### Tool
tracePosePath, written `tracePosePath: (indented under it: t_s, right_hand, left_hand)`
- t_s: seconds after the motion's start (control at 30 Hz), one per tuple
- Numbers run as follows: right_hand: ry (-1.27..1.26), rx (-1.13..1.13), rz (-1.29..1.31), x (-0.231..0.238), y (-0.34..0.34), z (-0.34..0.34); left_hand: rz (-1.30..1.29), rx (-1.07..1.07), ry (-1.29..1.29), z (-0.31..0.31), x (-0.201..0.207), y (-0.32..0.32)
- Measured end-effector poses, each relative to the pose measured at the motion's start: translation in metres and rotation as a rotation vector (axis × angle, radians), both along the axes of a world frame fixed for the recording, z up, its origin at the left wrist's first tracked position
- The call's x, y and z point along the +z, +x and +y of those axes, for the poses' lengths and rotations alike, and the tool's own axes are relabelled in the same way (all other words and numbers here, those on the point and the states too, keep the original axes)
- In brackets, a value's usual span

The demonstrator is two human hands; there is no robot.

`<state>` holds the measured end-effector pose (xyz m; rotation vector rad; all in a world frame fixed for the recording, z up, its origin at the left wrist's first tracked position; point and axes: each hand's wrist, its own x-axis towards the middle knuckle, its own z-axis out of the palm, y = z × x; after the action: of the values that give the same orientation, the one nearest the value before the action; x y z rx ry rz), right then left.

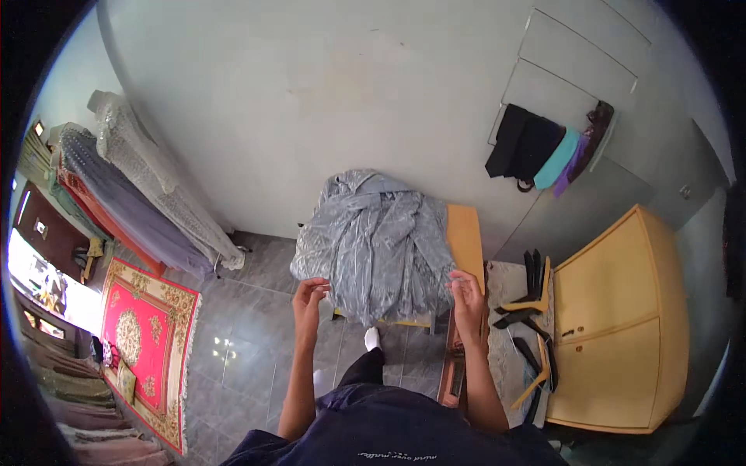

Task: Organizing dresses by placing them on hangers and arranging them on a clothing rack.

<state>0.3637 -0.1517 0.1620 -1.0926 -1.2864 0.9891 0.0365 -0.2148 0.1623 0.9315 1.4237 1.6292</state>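
Note:
A grey-blue long-sleeved garment (373,241) lies spread out in front of me under a shiny, wrinkled clear plastic cover. It rests on a yellow wooden table (465,237), whose right end shows beside it. At the garment's lower left corner, my left hand (309,299) has its fingers bent and closed on the plastic edge. My right hand (466,299) pinches the cover at the lower right corner, thumb and fingers together. Both forearms reach forward, well apart.
Gowns (140,186) hang along the left side, near a red patterned rug (140,342) on grey floor tiles. To the right, black and wooden hangers (532,326) lie beside a yellow cabinet (614,311). Folded dark and turquoise cloths (528,147) hang on a wall rack.

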Motion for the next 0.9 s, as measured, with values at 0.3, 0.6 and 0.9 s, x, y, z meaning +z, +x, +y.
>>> tracePosePath:
  t_s: [0.3, 0.6, 0.9]
  right_hand:
    - [-0.033, -0.082, -0.304, -0.104, -0.064, 0.142]
    - [0.017, -0.047, -0.891, -0.179, -0.146, 0.194]
    - [0.044, -0.239, -0.810, -0.159, -0.105, 0.241]
  left_hand:
    - [0.868, 0.003, -0.139, 0.183, -0.161, -0.031]
    - [1.134, 0.067, -0.425, 0.215, -0.177, -0.002]
    - [0.708, 0.427, -0.393, 0.208, -0.142, -0.056]
